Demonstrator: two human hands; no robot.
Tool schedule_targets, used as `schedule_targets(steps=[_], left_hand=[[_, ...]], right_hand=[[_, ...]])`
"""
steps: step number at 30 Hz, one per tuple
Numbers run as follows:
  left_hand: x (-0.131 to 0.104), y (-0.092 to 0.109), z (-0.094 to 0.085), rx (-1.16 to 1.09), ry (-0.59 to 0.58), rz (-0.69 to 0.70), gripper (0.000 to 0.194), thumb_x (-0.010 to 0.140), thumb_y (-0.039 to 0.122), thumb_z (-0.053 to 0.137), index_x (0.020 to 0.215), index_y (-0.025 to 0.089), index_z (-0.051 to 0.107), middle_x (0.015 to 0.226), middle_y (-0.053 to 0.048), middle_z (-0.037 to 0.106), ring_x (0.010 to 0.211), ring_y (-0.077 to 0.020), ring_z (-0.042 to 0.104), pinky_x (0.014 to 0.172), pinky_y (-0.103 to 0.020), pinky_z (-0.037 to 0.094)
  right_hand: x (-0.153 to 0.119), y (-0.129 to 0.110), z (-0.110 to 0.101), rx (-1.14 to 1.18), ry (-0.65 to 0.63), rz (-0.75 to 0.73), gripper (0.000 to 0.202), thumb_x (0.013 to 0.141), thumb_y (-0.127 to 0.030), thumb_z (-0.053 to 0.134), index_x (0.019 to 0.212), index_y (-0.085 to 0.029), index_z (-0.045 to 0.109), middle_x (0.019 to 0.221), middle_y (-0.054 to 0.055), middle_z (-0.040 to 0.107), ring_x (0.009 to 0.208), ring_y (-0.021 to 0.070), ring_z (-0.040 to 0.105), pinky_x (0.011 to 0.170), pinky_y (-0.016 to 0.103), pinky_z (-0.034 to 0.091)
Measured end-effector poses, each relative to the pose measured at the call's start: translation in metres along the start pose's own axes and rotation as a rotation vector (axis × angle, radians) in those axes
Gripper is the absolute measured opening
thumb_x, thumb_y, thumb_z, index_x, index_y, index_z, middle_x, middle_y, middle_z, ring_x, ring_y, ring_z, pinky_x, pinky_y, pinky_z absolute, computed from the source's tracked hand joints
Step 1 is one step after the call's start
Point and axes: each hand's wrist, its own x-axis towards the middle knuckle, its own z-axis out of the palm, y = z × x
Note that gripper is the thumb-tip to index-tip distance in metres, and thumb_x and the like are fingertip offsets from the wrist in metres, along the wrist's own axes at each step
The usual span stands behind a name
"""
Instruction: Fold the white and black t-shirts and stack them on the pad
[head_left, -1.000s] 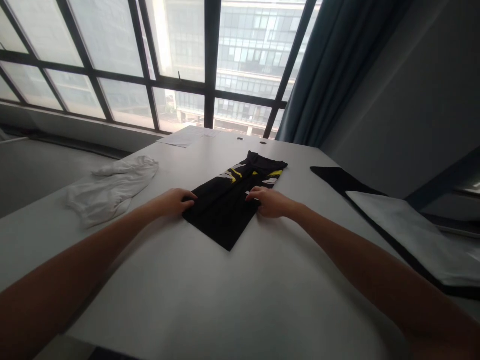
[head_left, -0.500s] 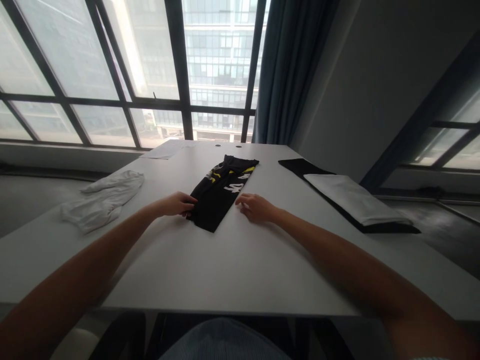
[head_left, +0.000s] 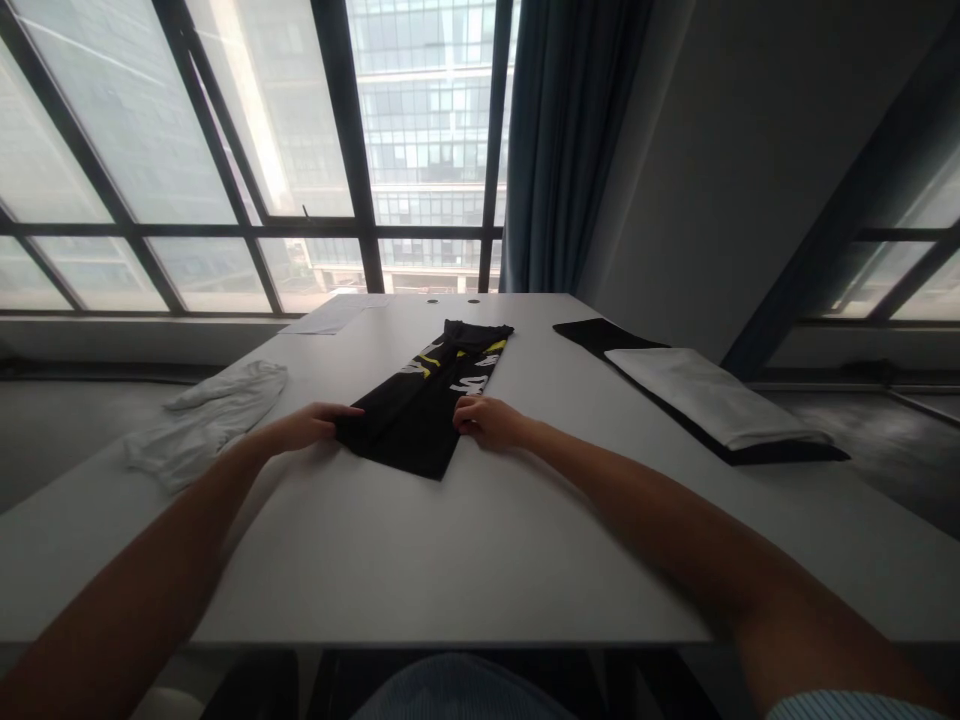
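Observation:
A black garment (head_left: pixel 405 440) with yellow stripes and white lettering, likely a jersey, lies on the white table in front of me, partly folded, its collar end pointing away. My left hand (head_left: pixel 304 428) pinches its near left edge between thumb and fingers. At the opposite side my right hand (head_left: pixel 491 422) has its fingers curled together on the right edge, just below the lettering. The exact grip of the right fingertips is partly hidden.
On the left of the table (head_left: pixel 450 560) lies a crumpled white garment (head_left: pixel 210 420). Folded white cloth (head_left: pixel 712 395) rests on folded black cloth (head_left: pixel 600 335) at the right. Paper sheets (head_left: pixel 330 318) lie at the far left, near the windows.
My left hand has moved left, drawing the garment's near left edge outward so its near end is wider. My right hand has shifted slightly left onto the right edge.

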Motion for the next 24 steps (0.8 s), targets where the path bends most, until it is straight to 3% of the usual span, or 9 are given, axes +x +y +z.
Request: schedule_targets(steps=[3,9,11,14,16,20,24], left_hand=[[-0.003,0.016,0.022,0.07,-0.153,0.094,0.064,0.066,0.032,0.072,0.129,0.02,0.073,0.126,-0.008,0.075,0.114,-0.0326,0.067,0.097,-0.037,0.055],[-0.006,0.077,0.089,0.143,-0.575,0.326,0.083,0.075,0.026,0.077,0.153,0.028,0.049,0.097,-0.003,0.079,0.08,-0.0181,0.07,0.076,-0.027,0.055],[-0.003,0.097,0.099,0.142,-0.629,0.343,0.075,0.076,0.03,0.079,0.148,0.029,0.056,0.085,0.0,0.077,0.073,-0.0169,0.068,0.071,-0.026,0.054],[0.004,0.116,0.106,0.23,-0.409,0.397,0.038,0.082,0.043,0.075,0.115,0.024,0.079,0.072,0.0,0.072,0.063,-0.0154,0.063,0.063,-0.025,0.049],[0.005,0.12,0.111,0.282,-0.311,0.446,0.03,0.083,0.046,0.074,0.101,0.023,0.082,0.071,-0.001,0.071,0.061,-0.0147,0.061,0.06,-0.024,0.046],[-0.005,0.117,0.126,0.382,-0.243,0.575,0.03,0.085,0.051,0.072,0.088,0.022,0.081,0.079,-0.003,0.07,0.066,-0.0145,0.061,0.062,-0.025,0.045],[-0.018,0.119,0.139,0.599,-0.05,0.669,0.044,0.081,0.064,0.073,0.086,0.02,0.078,0.083,-0.005,0.069,0.078,-0.0194,0.064,0.068,-0.028,0.045]], right_hand=[[-0.023,0.005,-0.025,0.019,-0.092,0.071,0.019,0.082,-0.003,0.061,0.084,-0.016,0.074,0.103,0.008,0.07,0.09,0.0182,0.063,0.082,0.029,0.049],[-0.085,0.032,-0.088,0.087,-0.31,0.399,0.013,0.077,-0.011,0.068,0.08,-0.019,0.077,0.104,0.006,0.074,0.091,0.0196,0.068,0.084,0.029,0.052],[-0.098,0.035,-0.097,0.107,-0.278,0.489,0.011,0.08,-0.02,0.07,0.086,-0.02,0.079,0.104,0.006,0.076,0.095,0.0221,0.068,0.088,0.034,0.053],[-0.106,0.02,-0.096,0.121,-0.176,0.503,0.021,0.085,-0.036,0.07,0.097,-0.02,0.078,0.103,0.007,0.076,0.094,0.0226,0.069,0.089,0.037,0.053],[-0.104,-0.002,-0.088,0.127,-0.21,0.463,0.03,0.084,-0.045,0.072,0.099,-0.019,0.077,0.101,0.007,0.075,0.089,0.0213,0.068,0.081,0.034,0.053],[-0.092,-0.049,-0.072,0.077,-0.305,0.322,0.049,0.073,-0.053,0.084,0.107,-0.019,0.074,0.109,0.007,0.071,0.088,0.0208,0.067,0.071,0.029,0.051],[-0.082,-0.066,-0.061,-0.051,-0.278,0.213,0.038,0.082,-0.042,0.079,0.111,-0.019,0.072,0.109,0.008,0.069,0.086,0.0202,0.066,0.071,0.029,0.047]])
